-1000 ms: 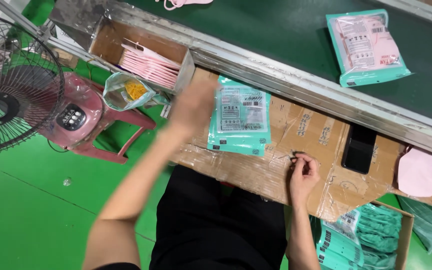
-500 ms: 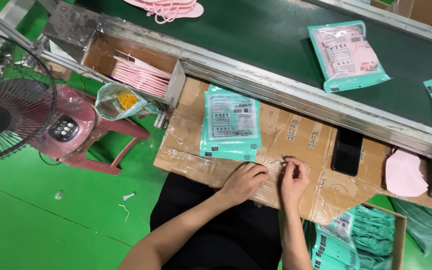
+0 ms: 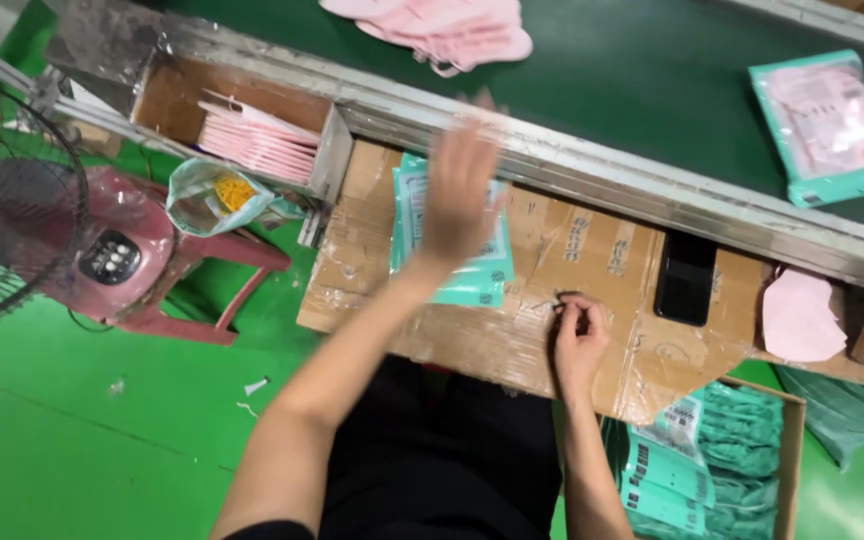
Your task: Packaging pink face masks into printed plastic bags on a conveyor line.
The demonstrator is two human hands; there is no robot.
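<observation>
- left hand (image 3: 460,190) open and flat, blurred, over the teal pouch stack (image 3: 452,270) at 12 o'clock, gripping nothing
- right hand (image 3: 577,335) pinching a small dark item, too small to tell, on the cardboard worktop (image 3: 592,250)
- one filled pouch (image 3: 827,125) on the belt at 2; pink masks (image 3: 452,30) unbagged, so plenty looks left

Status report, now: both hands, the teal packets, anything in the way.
Left hand open, raised, blurred, above teal packet stack on cardboard top. Right hand pinching something small and dark on the cardboard. Black phone lies right of it.

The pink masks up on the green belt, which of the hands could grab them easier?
Probably the left hand: it is raised and open, closest to the pink masks. The right hand rests low on the cardboard, pinching something small.
</observation>
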